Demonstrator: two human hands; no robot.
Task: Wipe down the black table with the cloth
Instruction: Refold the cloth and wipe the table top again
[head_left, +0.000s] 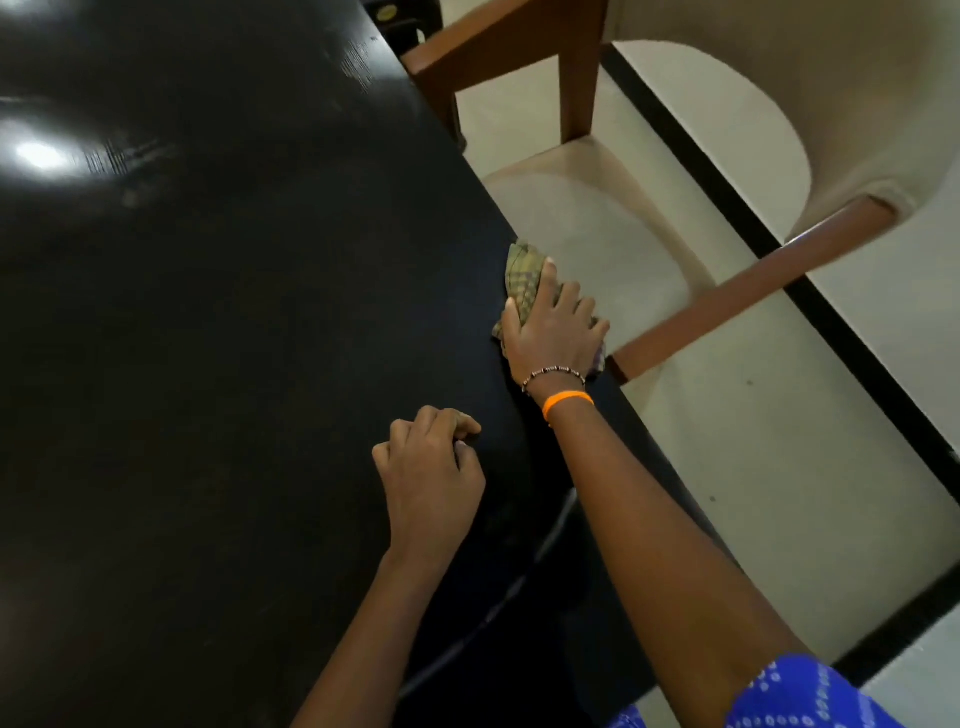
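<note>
The black table (218, 312) fills the left and middle of the head view, glossy with light glare at the far left. A checked greenish cloth (523, 275) lies bunched at the table's right edge. My right hand (550, 332) presses down on it, fingers spread over the cloth, with a bead bracelet and an orange band on the wrist. My left hand (431, 462) rests on the tabletop nearer to me, fingers curled shut with nothing in them.
A chair (727, 156) with a beige seat and brown wooden arms stands tight against the table's right edge, next to the cloth. Pale floor with a black stripe (857, 353) runs on the right.
</note>
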